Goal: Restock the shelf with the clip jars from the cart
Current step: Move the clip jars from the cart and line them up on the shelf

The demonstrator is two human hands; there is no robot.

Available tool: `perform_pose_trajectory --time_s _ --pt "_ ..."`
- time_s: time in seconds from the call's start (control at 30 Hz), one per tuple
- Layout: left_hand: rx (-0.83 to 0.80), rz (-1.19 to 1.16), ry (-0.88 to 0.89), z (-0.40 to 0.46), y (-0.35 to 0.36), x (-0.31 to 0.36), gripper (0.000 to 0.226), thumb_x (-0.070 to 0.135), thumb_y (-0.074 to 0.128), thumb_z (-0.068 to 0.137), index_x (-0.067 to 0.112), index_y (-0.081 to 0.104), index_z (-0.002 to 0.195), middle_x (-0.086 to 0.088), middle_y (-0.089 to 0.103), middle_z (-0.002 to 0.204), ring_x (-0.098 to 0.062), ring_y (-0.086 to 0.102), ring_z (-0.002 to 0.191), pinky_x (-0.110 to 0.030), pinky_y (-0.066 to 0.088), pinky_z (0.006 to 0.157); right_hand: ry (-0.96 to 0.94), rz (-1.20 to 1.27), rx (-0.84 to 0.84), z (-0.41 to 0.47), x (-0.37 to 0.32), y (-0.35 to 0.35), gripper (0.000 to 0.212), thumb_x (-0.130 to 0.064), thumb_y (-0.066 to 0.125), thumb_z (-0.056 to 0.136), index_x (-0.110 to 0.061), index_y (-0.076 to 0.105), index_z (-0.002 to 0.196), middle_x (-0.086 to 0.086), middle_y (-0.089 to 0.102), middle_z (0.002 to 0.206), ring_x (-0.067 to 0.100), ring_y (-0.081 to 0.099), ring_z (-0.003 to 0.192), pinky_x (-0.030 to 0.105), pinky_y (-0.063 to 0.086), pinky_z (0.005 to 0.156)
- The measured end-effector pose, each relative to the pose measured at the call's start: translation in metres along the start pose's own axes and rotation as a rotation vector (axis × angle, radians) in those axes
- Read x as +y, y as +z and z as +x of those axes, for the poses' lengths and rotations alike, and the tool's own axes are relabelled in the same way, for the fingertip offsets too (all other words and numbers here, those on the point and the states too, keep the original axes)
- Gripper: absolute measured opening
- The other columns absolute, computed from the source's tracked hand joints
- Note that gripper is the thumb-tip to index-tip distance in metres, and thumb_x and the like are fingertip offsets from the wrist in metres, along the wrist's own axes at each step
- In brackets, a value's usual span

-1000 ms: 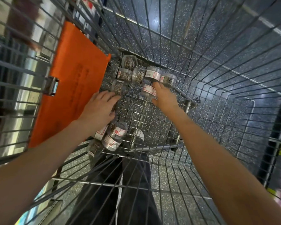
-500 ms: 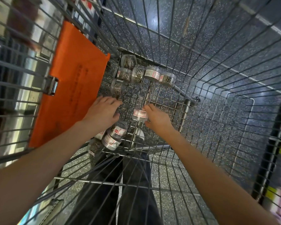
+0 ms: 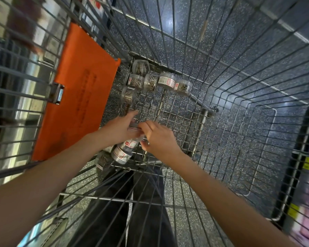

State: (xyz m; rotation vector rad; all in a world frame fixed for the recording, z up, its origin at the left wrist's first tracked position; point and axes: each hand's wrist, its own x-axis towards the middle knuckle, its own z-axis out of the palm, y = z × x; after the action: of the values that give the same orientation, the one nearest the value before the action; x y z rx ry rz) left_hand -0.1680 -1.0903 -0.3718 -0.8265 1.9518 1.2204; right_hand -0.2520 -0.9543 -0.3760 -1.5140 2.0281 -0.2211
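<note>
Several clear clip jars [image 3: 166, 81] with white-and-red labels lie in a cluster at the far end of the wire cart [image 3: 239, 107]. More jars [image 3: 122, 154] lie at the near end, just under my left wrist. My left hand [image 3: 119, 130] and my right hand [image 3: 160, 139] meet over the cart floor around one clip jar [image 3: 135, 129]. Only a strip of its label shows. My right fingers and thumb curl round it, and my left palm cups its other side.
An orange flap [image 3: 78, 97] leans against the cart's left wall. Wire walls close in on all sides, and the speckled floor shows through the mesh. Shiny metal fixtures stand to the left, and blurred packaged goods sit at the lower right. My dark trouser legs are below the cart.
My right hand picked one jar from the far cluster and carried it back toward me to my left hand. The left hand has turned to meet it.
</note>
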Motion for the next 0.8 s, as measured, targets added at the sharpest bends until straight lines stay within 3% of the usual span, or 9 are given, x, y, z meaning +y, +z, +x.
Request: perform_pose_trajectory --time_s 0.23,0.33,0.47,0.57,0.63,0.8 --pt "0.007 -0.221 -0.016 0.001 0.000 -0.004 0.089 0.033 0.074 0.076 0.024 0.022 0.147 0.003 0.051 0.123 -0.013 0.049 0.112 -0.032 0.043 0.096 -0.028 0.001 0.030 0.006 -0.005 0.000 0.049 -0.019 0.069 0.080 -0.006 0.052 0.125 0.008 0.061 0.109 0.024 0.061 0.096 0.037 0.051 0.084" --pt "0.042 -0.243 -0.039 0.003 0.000 -0.006 0.086 0.028 0.077 0.074 0.023 0.028 0.144 0.007 0.050 0.110 -0.011 0.051 0.101 -0.025 0.045 0.083 -0.026 0.013 0.017 0.005 -0.004 0.001 0.049 -0.020 0.069 0.081 -0.006 0.052 0.125 0.009 0.061 0.113 0.025 0.061 0.099 0.039 0.050 0.089" --pt "0.104 -0.204 -0.056 0.005 0.003 -0.006 0.080 0.027 0.079 0.073 0.023 0.036 0.140 0.005 0.053 0.111 -0.011 0.052 0.098 -0.017 0.041 0.067 -0.038 0.016 0.024 0.006 -0.001 0.004 0.051 -0.018 0.078 0.073 -0.004 0.057 0.118 0.011 0.064 0.106 0.027 0.066 0.091 0.040 0.054 0.083" --pt "0.146 -0.144 -0.084 0.007 0.000 -0.013 0.079 0.033 0.082 0.068 0.025 0.041 0.135 0.001 0.052 0.120 -0.014 0.053 0.103 -0.029 0.048 0.082 -0.002 0.005 -0.071 0.011 0.006 0.000 0.054 -0.026 0.062 0.089 -0.011 0.040 0.136 0.008 0.051 0.132 0.024 0.053 0.118 0.037 0.040 0.102" --pt "0.146 -0.106 -0.113 0.006 -0.003 -0.014 0.081 0.037 0.082 0.066 0.028 0.041 0.135 0.000 0.051 0.123 -0.018 0.052 0.107 -0.038 0.048 0.091 0.068 -0.001 -0.111 0.014 0.016 -0.005 0.057 -0.030 0.054 0.093 -0.016 0.030 0.142 0.004 0.041 0.141 0.021 0.045 0.126 0.035 0.035 0.107" --pt "0.112 0.020 -0.144 0.000 -0.009 -0.009 0.078 0.036 0.076 0.074 0.035 0.033 0.140 0.012 0.041 0.101 -0.026 0.033 0.127 -0.037 0.033 0.099 0.209 0.047 -0.062 0.018 0.046 -0.013 0.052 -0.027 0.058 0.090 -0.017 0.037 0.137 0.001 0.046 0.134 0.017 0.052 0.115 0.035 0.047 0.098"
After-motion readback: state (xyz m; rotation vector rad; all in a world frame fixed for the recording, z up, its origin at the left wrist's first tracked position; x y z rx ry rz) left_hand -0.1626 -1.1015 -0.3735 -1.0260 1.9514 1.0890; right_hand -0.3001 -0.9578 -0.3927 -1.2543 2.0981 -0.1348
